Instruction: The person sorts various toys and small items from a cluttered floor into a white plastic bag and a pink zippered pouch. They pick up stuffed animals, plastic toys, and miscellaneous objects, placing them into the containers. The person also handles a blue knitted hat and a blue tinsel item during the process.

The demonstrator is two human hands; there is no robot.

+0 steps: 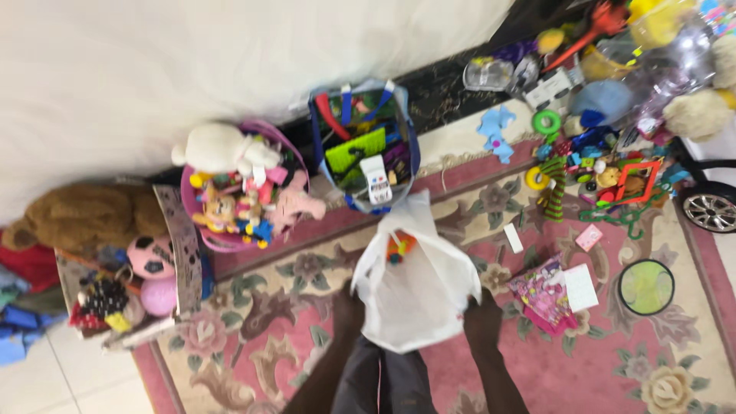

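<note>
I hold a white plastic bag (418,291) open in front of me, above the patterned rug. My left hand (346,313) grips its left edge and my right hand (483,320) grips its right edge. A small orange toy (399,247) lies inside the bag near its top. Just beyond the bag stands a blue tote bag (366,149) stuffed with toys, a white toy truck (376,179) on top. To the left of the tote sits a pink basket (201,230) full of plush and plastic toys.
A pink floral rug (299,314) covers the floor. A box (182,253) with balls and a brown plush bear (84,215) stand at left. Many loose toys (598,153) lie at the upper right, with a pink booklet (546,295), a round green disc (646,287) and a wheel (709,207).
</note>
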